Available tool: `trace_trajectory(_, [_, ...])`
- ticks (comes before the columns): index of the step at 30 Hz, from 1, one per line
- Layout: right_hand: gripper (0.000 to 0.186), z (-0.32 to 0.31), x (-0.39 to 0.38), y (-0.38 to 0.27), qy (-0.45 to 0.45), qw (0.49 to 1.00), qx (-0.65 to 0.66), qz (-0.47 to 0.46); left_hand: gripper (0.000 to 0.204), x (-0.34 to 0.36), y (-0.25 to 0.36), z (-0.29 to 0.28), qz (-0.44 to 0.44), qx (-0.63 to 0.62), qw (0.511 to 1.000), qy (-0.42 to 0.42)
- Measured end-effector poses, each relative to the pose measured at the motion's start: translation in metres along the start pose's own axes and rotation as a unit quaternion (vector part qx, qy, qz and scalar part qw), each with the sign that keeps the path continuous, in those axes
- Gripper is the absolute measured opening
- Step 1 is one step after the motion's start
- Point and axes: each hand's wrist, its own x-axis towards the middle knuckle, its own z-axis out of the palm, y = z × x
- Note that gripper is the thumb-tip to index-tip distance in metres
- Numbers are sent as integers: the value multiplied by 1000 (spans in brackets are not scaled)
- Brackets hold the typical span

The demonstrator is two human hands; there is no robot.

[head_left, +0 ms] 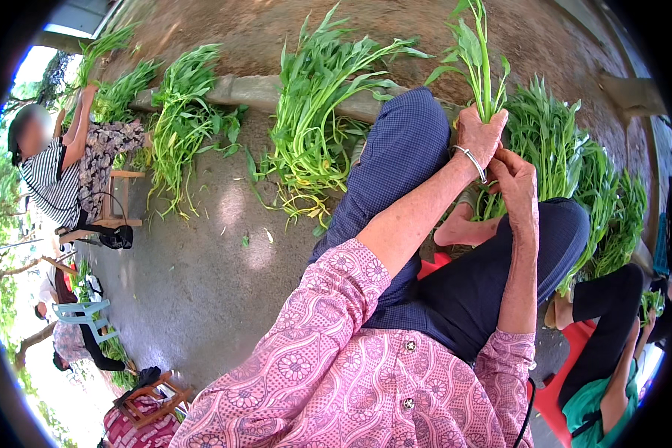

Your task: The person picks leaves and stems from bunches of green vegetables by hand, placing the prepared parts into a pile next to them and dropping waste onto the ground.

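Head view: left hand [479, 140] clasps stems [486, 86], right hand [517, 181] adjoins, grip unclear; pavement [209, 287] stretches wide leftward.

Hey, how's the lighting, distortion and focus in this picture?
Head view: bright light patches on the pavement, foliage at far left partly washed out; head view: circular fisheye frame, black corners; head view: held greens look fairly sharp.

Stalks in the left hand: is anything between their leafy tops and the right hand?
Yes, the left hand itself, closed around the stalks, below the leafy tops and above the right hand in the picture. Nothing else visible stands between.
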Motion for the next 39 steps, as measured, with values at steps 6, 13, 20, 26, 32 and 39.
trace_trajectory(6, [26,-2,-2,-2,-11,999,26,32,21,-1,2,-2,-19,24,999,-10])
trace_trajectory(13, [23,-2,-3,1,21,999,25,17,23,-4,7,1,-33,20,999,-11])
trace_trajectory(20, [21,0,-3,0,75,997,10,-26,28,0,-8,1,-41,-4,999,-25])
trace_trajectory(26, [24,-9,-3,2,26,1000,1,4,25,-1,-9,1,-67,-36,994,-84])
trace_trajectory(32, [24,-15,-3,0,44,999,9,-13,23,-5,1,-1,-144,-143,965,-168])
trace_trajectory(39, [20,-14,-3,-6,57,997,51,-29,31,1,8,-12,-207,-190,934,-221])
